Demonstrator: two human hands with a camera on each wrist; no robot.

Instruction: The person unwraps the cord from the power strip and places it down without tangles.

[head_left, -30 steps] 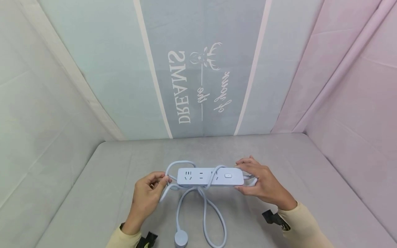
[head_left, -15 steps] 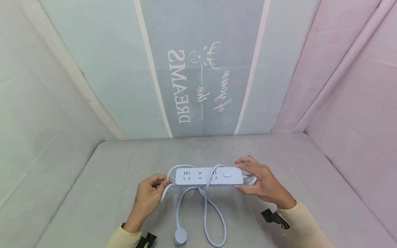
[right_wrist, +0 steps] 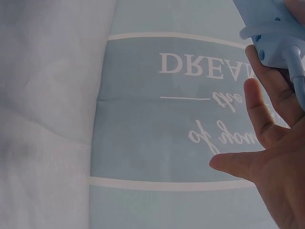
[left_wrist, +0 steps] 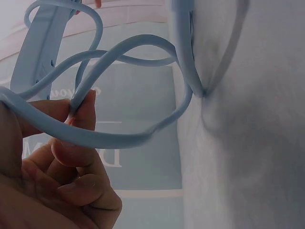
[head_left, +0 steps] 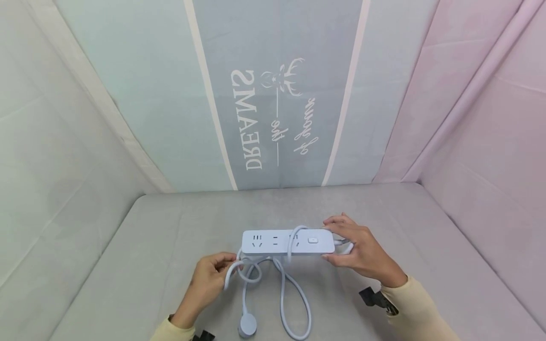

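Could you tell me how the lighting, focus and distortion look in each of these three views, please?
Head view: even, soft light, faint shadows, wide-angle bending at the walls, power strip sharp. Left wrist view: dim and bluish, the left hand and cable close and slightly soft, a shadow on the fabric beneath the cable. Right wrist view: the right hand dark, the printed backdrop clear.

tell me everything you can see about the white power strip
The power strip is a long, flat, white bar that looks like smooth plastic, with rounded ends. Its top face shows several socket openings and a small button near its right end. It lies level, lengthwise across the grey cloth-covered surface. Its pale cable crosses over its top once, then loops in front and ends in a round plug. The right hand grips its right end; the left hand pinches the cable just off its left end.
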